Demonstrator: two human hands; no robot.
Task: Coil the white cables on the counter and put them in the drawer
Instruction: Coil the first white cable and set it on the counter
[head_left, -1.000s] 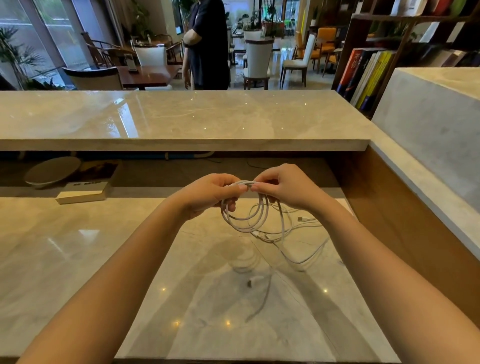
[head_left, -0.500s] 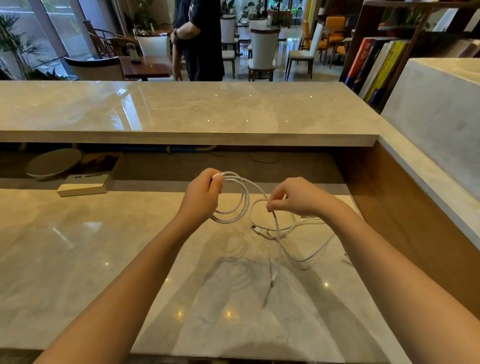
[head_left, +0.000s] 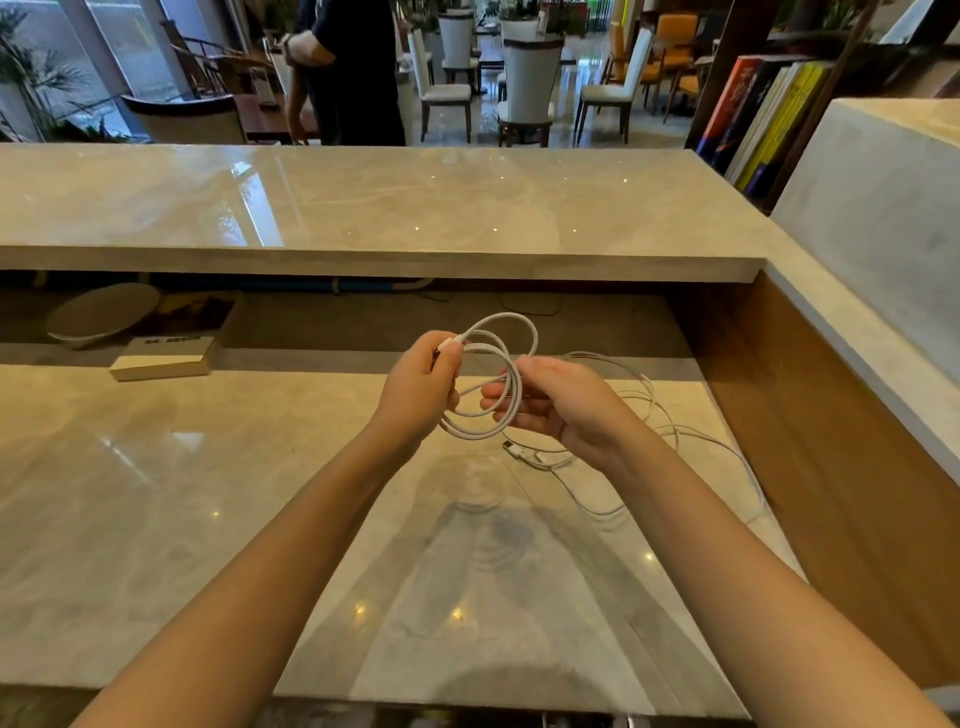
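near field: lower marble counter (head_left: 208, 493), polished, with both forearms reaching over it from the near edge. left hand (head_left: 415, 389) raised above the counter, fingers curled, thumb and forefinger pinching the plug end of the white cable (head_left: 503, 315). that cable forms a few round loops in the air between the two hands, clear of the surface. right hand (head_left: 561, 410) just right of the left, palm turned left, fingers half curled; the loops pass between its thumb and fingers, a loose grasp. loose white cables (head_left: 530, 456) lie on the counter below and to the right of the right hand, spread toward the wooden side panel, one connector end showing. no drawer in view. far left, under the overhang: a pale book (head_left: 161, 358) lying flat and a round dish (head_left: 104, 312) behind it. beyond: raised marble ledge (head_left: 363, 208). farther: a standing person (head_left: 353, 78) in dark clothing, white chairs (head_left: 527, 78), shelved books (head_left: 763, 114) at right.
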